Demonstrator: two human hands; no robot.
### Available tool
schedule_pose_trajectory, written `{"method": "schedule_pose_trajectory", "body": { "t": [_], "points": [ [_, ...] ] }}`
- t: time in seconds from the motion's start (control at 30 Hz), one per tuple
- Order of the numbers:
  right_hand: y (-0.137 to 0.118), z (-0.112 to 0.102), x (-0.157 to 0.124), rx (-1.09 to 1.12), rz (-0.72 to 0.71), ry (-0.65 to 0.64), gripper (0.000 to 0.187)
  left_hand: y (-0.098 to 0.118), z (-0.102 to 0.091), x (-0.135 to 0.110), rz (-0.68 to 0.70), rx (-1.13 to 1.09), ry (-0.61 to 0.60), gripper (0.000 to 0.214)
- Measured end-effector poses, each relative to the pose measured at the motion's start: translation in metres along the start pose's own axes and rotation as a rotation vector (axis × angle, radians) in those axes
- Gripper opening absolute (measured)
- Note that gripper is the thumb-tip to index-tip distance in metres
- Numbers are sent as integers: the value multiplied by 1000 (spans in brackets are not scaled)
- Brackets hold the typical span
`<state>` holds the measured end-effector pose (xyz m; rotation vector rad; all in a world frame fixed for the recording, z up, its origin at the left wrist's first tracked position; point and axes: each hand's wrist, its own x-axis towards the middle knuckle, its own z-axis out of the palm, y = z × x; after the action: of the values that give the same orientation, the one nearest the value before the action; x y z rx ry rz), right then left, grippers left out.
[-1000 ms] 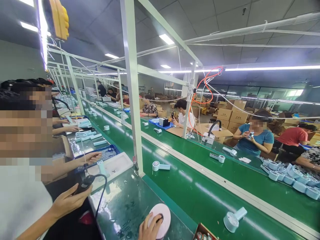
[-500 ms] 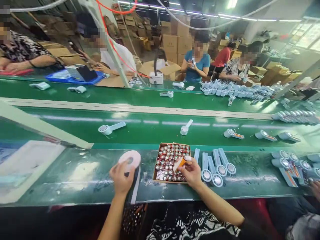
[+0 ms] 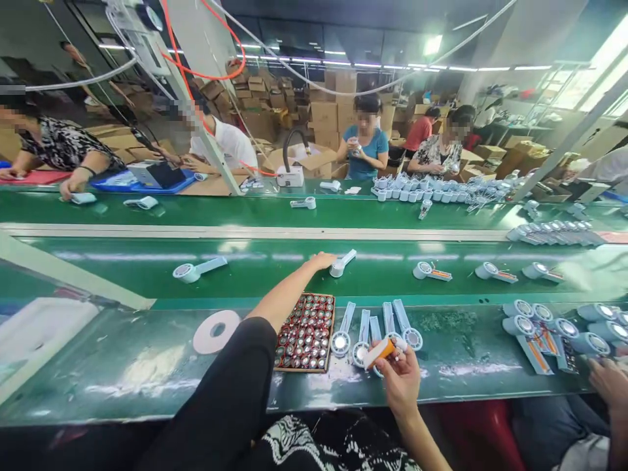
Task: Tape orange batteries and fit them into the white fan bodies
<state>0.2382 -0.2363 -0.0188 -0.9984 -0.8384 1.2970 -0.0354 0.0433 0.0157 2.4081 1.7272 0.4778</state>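
My left hand (image 3: 324, 260) stretches across to the middle belt. Its fingers are out at the round head of a light-blue handheld fan body (image 3: 343, 263); the fingertips are partly hidden. Above the bench, my right hand (image 3: 403, 378) pinches an orange cylindrical battery (image 3: 385, 350) that has a white strip along its side. Behind that hand several light-blue fan bodies (image 3: 341, 343) lie with handles pointing away, some partly covered. A carton (image 3: 331, 333) full of small round silver-topped parts with red sides stands left of them, partly behind my left forearm.
A roll of white tape (image 3: 216, 331) lies flat on the bench at left. More fan bodies (image 3: 432, 271) sit along the belt, some with orange strips in their handles. At right are grouped fan bodies (image 3: 540, 327) and a neighbour's hand (image 3: 611, 379). Co-workers (image 3: 363, 140) sit opposite.
My left hand has left the tape roll and reached forward to the fan body on the belt. The right hand, still holding the battery, has moved right from over the carton. The view has shifted.
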Motion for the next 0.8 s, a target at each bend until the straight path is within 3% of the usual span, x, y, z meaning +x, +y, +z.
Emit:
{"method": "schedule_pose_trajectory", "body": {
  "t": [0.13,0.23,0.37,0.47,0.57,0.67,0.8],
  "points": [
    [4,-24,-12,-32,-50,121,60,20,7,-16,62,12,-167,39],
    [11,-30,-11,-51,-64,200,58,12,6,-38,33,35,-196,40],
    [8,-26,-4,-96,-83,115,54,-4,10,-51,20,80,-262,36],
    [0,-25,4,-164,-100,55,57,-10,8,-43,57,140,-314,34],
    [-9,-23,23,-278,-28,-14,63,-30,-4,-36,76,224,-366,34],
    [-23,-2,49,-438,-13,-80,62,-62,-13,-46,72,280,-419,29],
    [-41,59,99,-666,-110,-282,52,-95,-4,-63,82,238,-464,22]
  ]
}}
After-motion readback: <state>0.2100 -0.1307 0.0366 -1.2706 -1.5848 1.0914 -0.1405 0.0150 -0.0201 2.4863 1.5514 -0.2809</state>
